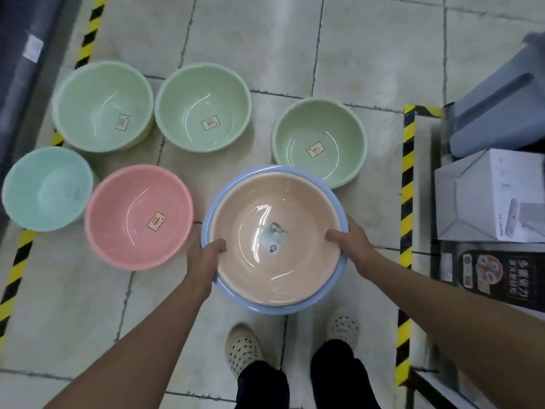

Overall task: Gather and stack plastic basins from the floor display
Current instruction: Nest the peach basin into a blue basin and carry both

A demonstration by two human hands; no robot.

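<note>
A peach basin (pixel 277 240) sits nested inside a blue basin (pixel 236 299), and I hold this pair up in front of me. My left hand (pixel 203 255) grips the left rim, thumb inside. On the right rim my right hand (pixel 351 246) grips likewise. On the tiled floor lie a pink basin (pixel 138 216), a pale teal basin (pixel 47 187) and three green basins (pixel 103 106), (pixel 203 109), (pixel 320 141), all upright and separate.
Yellow-black hazard tape (pixel 407 184) marks the floor at right and left. Boxes (pixel 489 196) and a grey plastic bin (pixel 498 107) stand at the right. A dark shelf edge (pixel 23 54) runs along the left. My feet in pale clogs (pixel 241 349) stand below the held basins.
</note>
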